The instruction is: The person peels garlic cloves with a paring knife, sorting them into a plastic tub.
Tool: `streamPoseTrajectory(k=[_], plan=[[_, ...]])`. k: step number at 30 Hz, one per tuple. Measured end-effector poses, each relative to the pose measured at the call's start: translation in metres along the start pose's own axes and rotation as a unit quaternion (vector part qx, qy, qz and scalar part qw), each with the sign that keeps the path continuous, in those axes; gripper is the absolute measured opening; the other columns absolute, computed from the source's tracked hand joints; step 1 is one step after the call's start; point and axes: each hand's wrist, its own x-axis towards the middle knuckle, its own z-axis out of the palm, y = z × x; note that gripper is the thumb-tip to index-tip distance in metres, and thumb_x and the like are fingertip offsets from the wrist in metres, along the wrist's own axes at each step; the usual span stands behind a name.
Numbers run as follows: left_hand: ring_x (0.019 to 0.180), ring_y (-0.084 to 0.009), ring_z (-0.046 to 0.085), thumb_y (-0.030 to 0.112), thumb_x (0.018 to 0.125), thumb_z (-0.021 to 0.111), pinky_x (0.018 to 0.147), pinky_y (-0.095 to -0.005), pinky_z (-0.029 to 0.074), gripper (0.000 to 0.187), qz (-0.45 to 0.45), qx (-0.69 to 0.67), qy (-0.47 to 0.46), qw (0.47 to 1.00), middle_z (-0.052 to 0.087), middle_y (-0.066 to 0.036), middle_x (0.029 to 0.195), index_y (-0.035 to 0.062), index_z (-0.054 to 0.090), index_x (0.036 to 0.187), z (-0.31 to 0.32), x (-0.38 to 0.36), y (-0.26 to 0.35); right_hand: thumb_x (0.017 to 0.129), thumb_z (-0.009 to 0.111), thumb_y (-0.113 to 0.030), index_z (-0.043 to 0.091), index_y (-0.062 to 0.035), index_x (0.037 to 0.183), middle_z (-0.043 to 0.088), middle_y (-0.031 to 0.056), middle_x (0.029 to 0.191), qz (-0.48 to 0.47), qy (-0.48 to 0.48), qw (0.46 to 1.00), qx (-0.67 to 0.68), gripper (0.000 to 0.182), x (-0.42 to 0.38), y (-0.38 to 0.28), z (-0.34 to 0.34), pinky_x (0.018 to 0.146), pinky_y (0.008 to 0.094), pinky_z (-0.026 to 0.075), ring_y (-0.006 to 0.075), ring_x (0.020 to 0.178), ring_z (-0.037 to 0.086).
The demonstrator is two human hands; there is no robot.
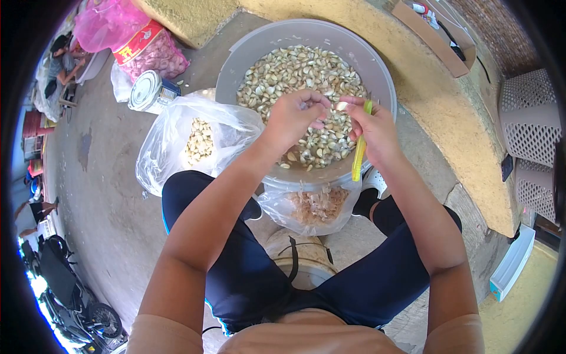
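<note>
Both hands are over a large grey tub (pixel 380 76) filled with garlic cloves (pixel 295 74). My right hand (pixel 374 127) pinches a pale garlic clove (pixel 341 106) at its fingertips and also holds a yellow-green cutter (pixel 359 154), which points down along the palm. Close by on the left, my left hand (pixel 299 115) has its fingers curled together near the clove; whether anything is between them is too small to tell. An open clear plastic bag (pixel 159 147) with peeled cloves (pixel 199 141) lies left of the tub. Below the tub is a bag of papery skins (pixel 315 207).
A can (pixel 147 93) and a red-labelled mesh sack (pixel 154 53) stand at the upper left. A cardboard box (pixel 433 38) lies on the yellow ledge (pixel 448 118). Perforated crates (pixel 530 112) are at the right. A person (pixel 62 65) sits far left, near a motorcycle (pixel 71 289).
</note>
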Motion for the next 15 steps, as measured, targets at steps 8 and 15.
streamPoseTrajectory(k=[8, 15], plan=[[0.064, -0.02, 0.062, 0.01, 0.069, 0.058, 0.06, -0.0307, 0.048, 0.014, 0.02, 0.27, -0.065, 0.961, 0.063, -0.011, 0.071, 0.0048, 0.065, 0.08, 0.02, -0.025, -0.05, 0.075, 0.059, -0.011, 0.061, -0.0003, 0.095, 0.052, -0.0006, 0.064, -0.009, 0.014, 0.999, -0.03, 0.023, 0.006, -0.006, -0.01, 0.044, 0.0219, 0.038, 0.0055, 0.047, 0.041], [0.074, -0.026, 0.061, 0.014, 0.07, 0.058, 0.068, -0.0363, 0.047, 0.017, -0.052, 0.369, -0.277, 0.886, 0.063, -0.013, 0.078, 0.0049, 0.064, 0.083, 0.071, -0.077, -0.111, 0.076, 0.061, -0.012, 0.061, -0.0005, 0.095, 0.051, -0.0015, 0.061, 0.002, -0.019, 0.998, -0.057, 0.022, 0.008, -0.003, -0.007, 0.044, 0.0217, 0.037, 0.005, 0.045, 0.04]])
